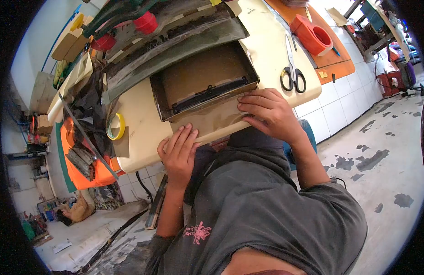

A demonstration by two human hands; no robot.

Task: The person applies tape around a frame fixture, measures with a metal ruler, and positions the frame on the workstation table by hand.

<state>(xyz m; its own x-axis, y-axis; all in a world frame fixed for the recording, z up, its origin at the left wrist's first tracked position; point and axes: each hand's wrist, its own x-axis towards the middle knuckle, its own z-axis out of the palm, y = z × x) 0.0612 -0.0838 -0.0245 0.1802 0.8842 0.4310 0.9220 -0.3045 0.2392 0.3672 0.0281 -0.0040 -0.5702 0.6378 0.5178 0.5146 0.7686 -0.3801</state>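
Note:
A dark shallow open box with a brown inside lies on the cream table in front of me. Inside it, along the near wall, runs a long black strip. A brownish see-through sheet spreads from the box's near side to the table edge. My left hand rests its outstretched fingertips on the sheet's left part, thumb apart. At the right end, my right hand lays slightly bent fingers over the sheet beside the box corner. Its thumb lies apart, nearer the table edge.
Black-handled scissors lie right of the box; yellow tape lies left. A red tape-like holder stands on the orange board. Behind the box stretches a long dark panel. Another person is at far left.

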